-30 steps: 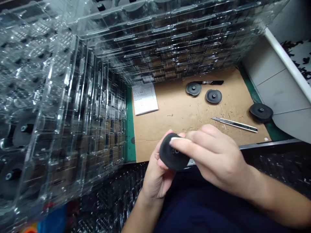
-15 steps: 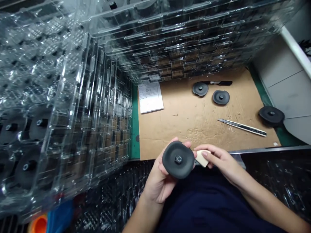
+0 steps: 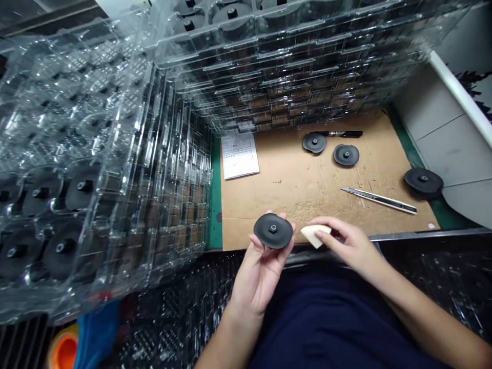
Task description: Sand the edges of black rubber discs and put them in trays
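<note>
In front of the person's body, at the near edge of the green desk (image 3: 215,205), the left hand (image 3: 264,277) held a black disc (image 3: 272,230) from below. Its grip was closed on the rim, with the palm turned upward, and the disc's face with the short stub looked up. The right hand (image 3: 348,243), just beside but apart from the disc, held a pale wedge (image 3: 314,234); its grip was narrow, pinching this wedge between thumb and fingers, with the pointed part free toward the disc.

For good handling, in my judgement, it was better to support the disc at its rim only, so that the dark face remained free of finger marks. The wedge looked soft, so a light pinch seemed enough.

Beyond the hands, on a cardboard sheet (image 3: 280,197), lay a cutter knife (image 3: 378,200) with its blade showing; sleeves and wrists needed care near it. Two more discs, a far disc (image 3: 314,143) and a middle disc (image 3: 346,155), lay behind the knife.
</note>
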Motion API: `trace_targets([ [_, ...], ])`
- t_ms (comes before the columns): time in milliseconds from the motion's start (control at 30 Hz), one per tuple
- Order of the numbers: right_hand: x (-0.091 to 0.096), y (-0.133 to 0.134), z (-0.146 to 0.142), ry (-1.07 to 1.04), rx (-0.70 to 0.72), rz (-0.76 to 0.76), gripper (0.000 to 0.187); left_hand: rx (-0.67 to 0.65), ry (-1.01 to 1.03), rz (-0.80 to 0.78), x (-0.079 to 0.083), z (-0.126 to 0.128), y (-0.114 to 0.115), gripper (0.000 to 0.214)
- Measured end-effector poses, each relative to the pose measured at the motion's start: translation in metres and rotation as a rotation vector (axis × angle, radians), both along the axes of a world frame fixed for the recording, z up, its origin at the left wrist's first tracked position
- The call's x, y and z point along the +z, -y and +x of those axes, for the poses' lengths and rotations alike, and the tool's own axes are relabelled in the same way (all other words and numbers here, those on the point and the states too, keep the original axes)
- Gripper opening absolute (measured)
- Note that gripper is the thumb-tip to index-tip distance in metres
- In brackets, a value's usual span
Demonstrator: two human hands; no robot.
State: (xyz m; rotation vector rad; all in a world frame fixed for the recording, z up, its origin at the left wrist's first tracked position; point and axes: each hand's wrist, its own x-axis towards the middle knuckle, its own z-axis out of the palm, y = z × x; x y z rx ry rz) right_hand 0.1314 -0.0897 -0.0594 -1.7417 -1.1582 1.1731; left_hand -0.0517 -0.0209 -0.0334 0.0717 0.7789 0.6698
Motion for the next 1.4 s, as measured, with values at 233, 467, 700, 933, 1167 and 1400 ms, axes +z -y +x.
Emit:
trace_targets([
  [233,0.055,-0.029,-0.005,0.295,0.245,0.494,0.026,-0.043,-0.156,0.254,0.003,-0.003,0.010,0.047],
  [467,0.063,-0.029,-0.008,0.318,0.335,0.495,0.025,-0.007,-0.219,0.326,0.009,-0.005,0.007,0.048],
  [700,0.071,-0.022,-0.010,0.246,0.344,0.519,0.026,0.008,-0.233,0.344,0.020,0.000,0.002,0.044],
  [933,0.074,-0.022,-0.010,0.219,0.384,0.534,0.032,0.003,-0.168,0.333,0.022,0.002,0.002,0.045],
  [1167,0.078,-0.022,-0.013,0.221,0.277,0.537,0.034,0.013,-0.144,0.355,0.018,0.002,0.001,0.045],
  [1400,0.049,-0.003,-0.002,0.053,-0.152,0.314,0.024,-0.006,-0.080,0.301,0.022,0.002,-0.004,0.048],
])
